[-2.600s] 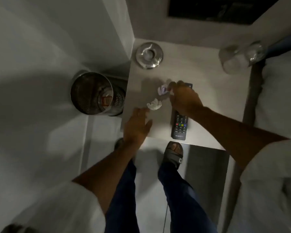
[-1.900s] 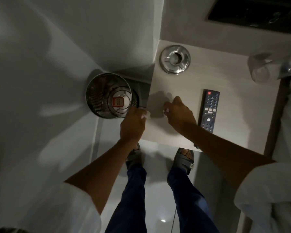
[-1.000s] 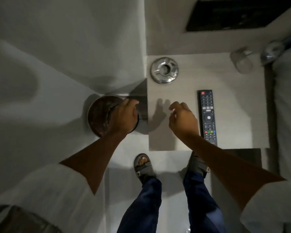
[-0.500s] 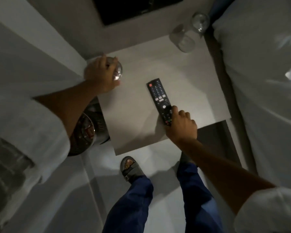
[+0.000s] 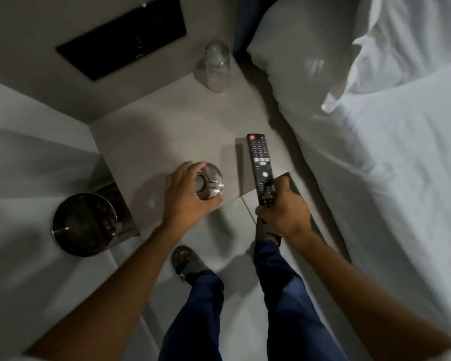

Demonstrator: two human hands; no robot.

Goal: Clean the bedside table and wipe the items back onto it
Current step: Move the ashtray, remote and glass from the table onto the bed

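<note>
The pale bedside table (image 5: 167,126) fills the middle of the view. My left hand (image 5: 186,196) grips a shiny metal ashtray (image 5: 211,183), holding it above the table's front edge. My right hand (image 5: 281,209) holds the lower end of a black remote control (image 5: 261,162), lifted off the table near its front right corner. Two clear drinking glasses (image 5: 216,66) stand at the table's back right corner.
A round metal mesh waste bin (image 5: 84,227) stands on the floor left of the table. A bed with white sheets and a pillow (image 5: 375,126) borders the table on the right. A dark wall panel (image 5: 120,40) sits behind. My feet are below the table's front edge.
My left hand picked the ashtray up from the back left corner and brought it to the front edge. My right hand closed on the remote and lifted it.
</note>
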